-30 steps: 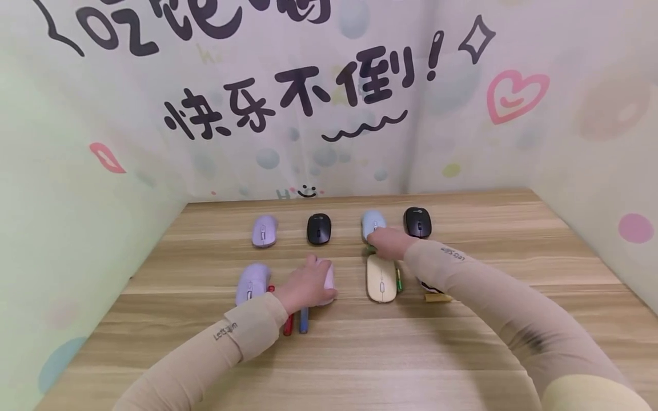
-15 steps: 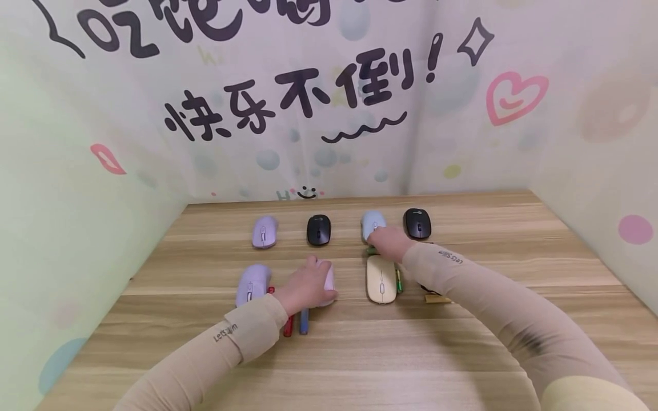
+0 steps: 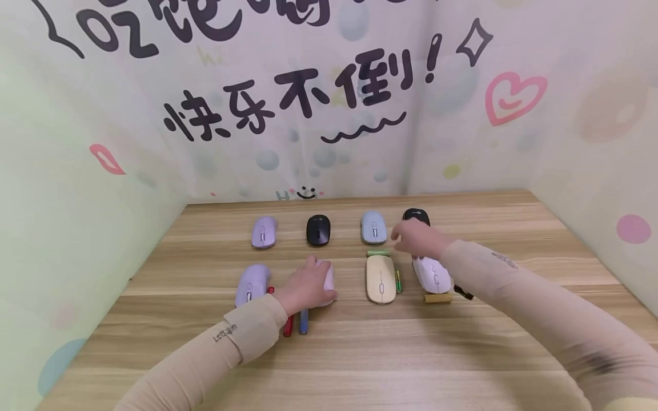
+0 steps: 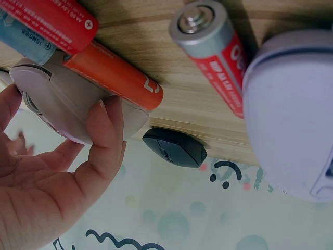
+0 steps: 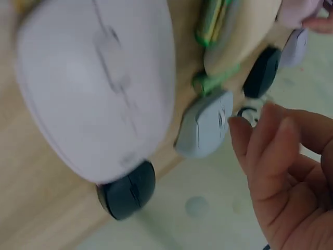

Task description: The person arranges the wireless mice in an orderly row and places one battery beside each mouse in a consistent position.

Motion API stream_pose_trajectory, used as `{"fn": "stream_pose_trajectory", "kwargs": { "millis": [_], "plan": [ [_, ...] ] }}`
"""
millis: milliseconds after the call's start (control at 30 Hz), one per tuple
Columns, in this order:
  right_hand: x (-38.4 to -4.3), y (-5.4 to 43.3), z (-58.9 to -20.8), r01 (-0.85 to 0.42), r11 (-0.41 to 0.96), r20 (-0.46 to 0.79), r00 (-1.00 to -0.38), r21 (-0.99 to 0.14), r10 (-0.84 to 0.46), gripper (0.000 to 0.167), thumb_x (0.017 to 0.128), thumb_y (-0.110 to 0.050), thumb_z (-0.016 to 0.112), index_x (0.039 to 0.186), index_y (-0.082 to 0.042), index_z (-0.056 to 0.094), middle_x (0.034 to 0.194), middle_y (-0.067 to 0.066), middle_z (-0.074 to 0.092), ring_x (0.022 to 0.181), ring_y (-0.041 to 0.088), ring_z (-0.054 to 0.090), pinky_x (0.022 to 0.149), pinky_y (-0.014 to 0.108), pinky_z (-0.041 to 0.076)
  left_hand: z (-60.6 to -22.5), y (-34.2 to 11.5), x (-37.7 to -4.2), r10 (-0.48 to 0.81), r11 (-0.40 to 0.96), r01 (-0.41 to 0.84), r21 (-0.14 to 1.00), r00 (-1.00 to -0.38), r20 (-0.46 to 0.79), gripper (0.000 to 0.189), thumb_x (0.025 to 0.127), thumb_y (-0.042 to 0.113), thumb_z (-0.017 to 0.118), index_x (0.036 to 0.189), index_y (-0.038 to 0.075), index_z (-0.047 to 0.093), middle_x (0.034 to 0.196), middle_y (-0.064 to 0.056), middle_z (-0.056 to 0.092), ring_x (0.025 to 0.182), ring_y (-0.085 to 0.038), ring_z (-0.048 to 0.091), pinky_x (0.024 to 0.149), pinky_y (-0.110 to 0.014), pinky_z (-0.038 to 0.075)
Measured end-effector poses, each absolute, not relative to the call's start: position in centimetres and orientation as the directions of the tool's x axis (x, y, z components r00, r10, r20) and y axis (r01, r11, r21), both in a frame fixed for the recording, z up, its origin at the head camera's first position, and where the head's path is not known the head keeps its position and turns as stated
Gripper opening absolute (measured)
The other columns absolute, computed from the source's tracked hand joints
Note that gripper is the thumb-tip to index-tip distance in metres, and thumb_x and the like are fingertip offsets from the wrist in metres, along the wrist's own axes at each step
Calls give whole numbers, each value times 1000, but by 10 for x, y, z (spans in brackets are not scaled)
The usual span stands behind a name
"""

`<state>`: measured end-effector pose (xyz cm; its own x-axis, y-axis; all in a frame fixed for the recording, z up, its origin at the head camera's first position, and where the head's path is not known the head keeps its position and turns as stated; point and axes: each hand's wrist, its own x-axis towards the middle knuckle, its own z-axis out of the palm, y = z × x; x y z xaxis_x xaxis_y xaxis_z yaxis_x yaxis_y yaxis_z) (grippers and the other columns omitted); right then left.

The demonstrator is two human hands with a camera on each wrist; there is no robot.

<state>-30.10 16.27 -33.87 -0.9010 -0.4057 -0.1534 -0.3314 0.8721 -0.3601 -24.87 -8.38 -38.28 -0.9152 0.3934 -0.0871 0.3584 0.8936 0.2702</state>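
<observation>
In the head view my left hand (image 3: 307, 286) grips a pale pink computer mouse (image 3: 329, 279). The left wrist view shows thumb and fingers bent around that mouse (image 4: 67, 99), with a red battery (image 4: 57, 26), a blue battery (image 4: 23, 39) and an orange battery (image 4: 117, 75) against or close to it. My right hand (image 3: 418, 238) hovers between a black mouse (image 3: 416, 215) and a whitish-lilac mouse (image 3: 433, 275); its fingers (image 5: 276, 151) curl loosely around nothing. Left of it, a green battery (image 3: 378, 253) lies behind a cream mouse (image 3: 381, 279).
At the back are a lilac mouse (image 3: 264, 232), a black mouse (image 3: 319, 230) and a light blue mouse (image 3: 373, 228). A larger lilac mouse (image 3: 252, 284) is front left. A green-yellow battery (image 3: 398, 281) lies beside the cream mouse, a gold battery (image 3: 438, 298) before the whitish-lilac one.
My right hand has let go of the green battery behind the cream mouse and moved right, uncovering the light blue and whitish-lilac mice. The left hand has stayed in place.
</observation>
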Motion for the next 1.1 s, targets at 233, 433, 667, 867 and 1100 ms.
{"fn": "stream_pose_trajectory", "kwargs": {
  "millis": [233,433,667,867,1100],
  "plan": [
    [-272,165,-364,-170,879,-300,-897,-445,-326,38,85,-5,52,119,11,47,75,17,61,40,12,50,39,25,44,-384,-84,-249,384,897,346,274,-918,-98,58,80,32,68,125,4,46,111,-16,41,80,-24,49,70,-39,47],
    [-267,162,-380,-194,860,-256,-903,-473,-345,33,82,-1,49,113,10,49,60,9,53,33,9,44,33,23,39,-385,-84,-249,381,899,343,271,-919,-101,59,80,32,68,127,4,46,112,-16,41,79,-23,49,70,-38,47],
    [-266,159,-381,-194,862,-280,-893,-468,-353,18,80,0,53,98,6,52,51,4,48,32,9,42,33,22,39,-383,-84,-248,380,898,341,277,-920,-97,60,80,32,68,127,3,46,113,-17,42,79,-24,49,69,-38,47],
    [-265,157,-385,-216,872,-265,-896,-440,-356,5,77,3,51,77,-2,48,52,4,48,34,9,41,33,21,36,-382,-83,-248,375,900,336,277,-921,-102,59,80,32,68,126,3,46,112,-17,41,80,-24,49,71,-39,47],
    [-262,160,-377,-250,865,-215,-904,-434,-369,6,77,2,52,83,1,50,59,5,50,36,9,42,38,21,35,-384,-84,-249,377,902,341,263,-921,-98,57,80,33,68,125,4,47,111,-16,42,80,-24,49,70,-39,47]
  ]
}}
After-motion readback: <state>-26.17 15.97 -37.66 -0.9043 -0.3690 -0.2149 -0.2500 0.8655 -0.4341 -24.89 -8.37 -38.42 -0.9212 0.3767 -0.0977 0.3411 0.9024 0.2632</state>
